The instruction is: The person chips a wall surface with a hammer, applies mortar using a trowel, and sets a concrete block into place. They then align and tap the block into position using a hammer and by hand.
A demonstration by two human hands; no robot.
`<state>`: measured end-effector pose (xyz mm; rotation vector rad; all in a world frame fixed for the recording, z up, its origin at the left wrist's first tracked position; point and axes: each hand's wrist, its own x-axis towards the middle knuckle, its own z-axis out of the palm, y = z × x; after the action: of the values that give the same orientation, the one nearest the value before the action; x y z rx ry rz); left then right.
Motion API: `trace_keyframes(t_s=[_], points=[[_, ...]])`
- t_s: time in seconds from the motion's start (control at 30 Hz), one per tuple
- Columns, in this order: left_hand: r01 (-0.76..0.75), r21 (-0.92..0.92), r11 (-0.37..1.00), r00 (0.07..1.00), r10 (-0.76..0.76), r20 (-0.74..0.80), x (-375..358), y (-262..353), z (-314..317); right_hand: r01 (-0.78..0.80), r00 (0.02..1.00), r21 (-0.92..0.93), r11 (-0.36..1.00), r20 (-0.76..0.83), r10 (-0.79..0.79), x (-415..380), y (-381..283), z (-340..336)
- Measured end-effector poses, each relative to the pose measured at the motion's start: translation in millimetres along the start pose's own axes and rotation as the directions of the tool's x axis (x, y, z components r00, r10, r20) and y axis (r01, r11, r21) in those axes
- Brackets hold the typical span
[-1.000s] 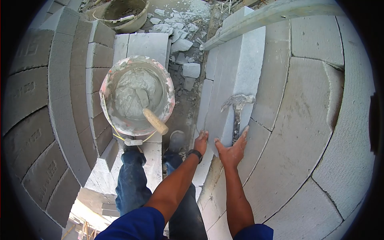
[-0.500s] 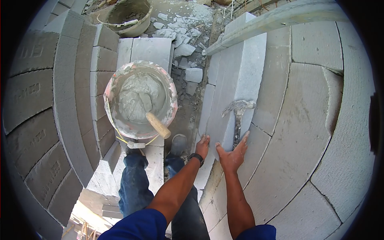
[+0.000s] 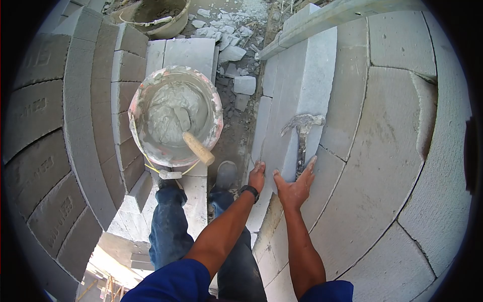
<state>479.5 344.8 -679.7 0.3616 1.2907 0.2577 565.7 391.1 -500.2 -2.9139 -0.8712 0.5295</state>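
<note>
A long pale grey concrete block (image 3: 316, 75) lies along the wall in front of me. My left hand (image 3: 256, 176) has its fingers curled against the block's near left edge; a dark watch is on that wrist. At the near end, my right hand (image 3: 294, 189) grips the block, thumb on one side and fingers on the other. A mortar-crusted hammer (image 3: 302, 138) rests on the block, its handle end reaching the right hand. Left of my hands stands a bucket (image 3: 216, 118) of wet grey mortar (image 3: 166, 113), with a wooden-handled trowel (image 3: 197, 148) stuck in it.
Stacked blocks (image 3: 40, 113) form a wall on the left. More blocks (image 3: 377, 116) spread out on the right. A long pale beam (image 3: 352, 20) crosses the top right. Broken rubble (image 3: 231, 53) and a second bucket (image 3: 176, 25) are farther off. My feet stand beside the mortar bucket.
The view has tilted slightly, so most things sit a little higher in the picture. Both hands stay at the block's near end, and the hammer still lies on it.
</note>
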Motion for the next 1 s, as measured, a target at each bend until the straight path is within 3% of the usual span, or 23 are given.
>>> trace_keyframes(t_s=[0.1,0.2,0.33,0.43,0.53,0.63,0.73,0.8,0.87,0.93,1.0], points=[[-0.035,0.094,0.995,0.999,0.035,0.010,6,-8,-1,-0.055,0.998,0.034,0.998,0.045,0.053,1,-7,-8],[-0.072,0.234,0.970,0.997,0.067,0.032,37,-54,1,-0.066,0.997,0.038,0.997,0.052,0.064,1,-3,-8],[-0.105,0.397,0.912,0.992,0.068,0.105,32,-32,-8,-0.044,0.999,0.030,0.999,0.009,0.044,-1,-3,-4],[-0.134,0.337,0.932,0.986,0.093,0.135,34,-29,-9,0.238,0.941,0.044,0.970,-0.256,-0.219,-4,14,9],[0.109,0.178,0.978,0.992,-0.119,0.045,20,-16,-3,0.317,0.878,-0.110,0.942,-0.340,-0.335,-3,34,17],[0.333,0.082,0.939,0.942,-0.336,0.017,-17,43,5,0.154,0.988,-0.029,0.988,-0.009,-0.154,-1,16,-12],[0.419,0.054,0.906,0.905,-0.422,0.061,-7,41,2,-0.059,0.986,0.334,0.941,0.169,0.002,-20,-22,-41],[0.402,-0.015,0.916,0.900,-0.392,0.188,17,15,-5,0.055,0.992,0.341,0.938,0.088,-0.090,-25,-34,-30],[0.242,0.004,0.970,0.938,-0.235,0.256,50,-16,-10,0.155,0.982,0.337,0.929,0.049,-0.182,-14,-50,-15],[-0.070,0.113,0.991,0.959,0.035,0.281,76,-48,-14,0.212,0.971,0.343,0.915,0.035,-0.238,13,-76,10],[-0.372,0.200,0.906,0.895,0.292,0.337,97,-79,-13,0.103,0.951,0.338,0.936,0.244,-0.192,52,-120,9]])
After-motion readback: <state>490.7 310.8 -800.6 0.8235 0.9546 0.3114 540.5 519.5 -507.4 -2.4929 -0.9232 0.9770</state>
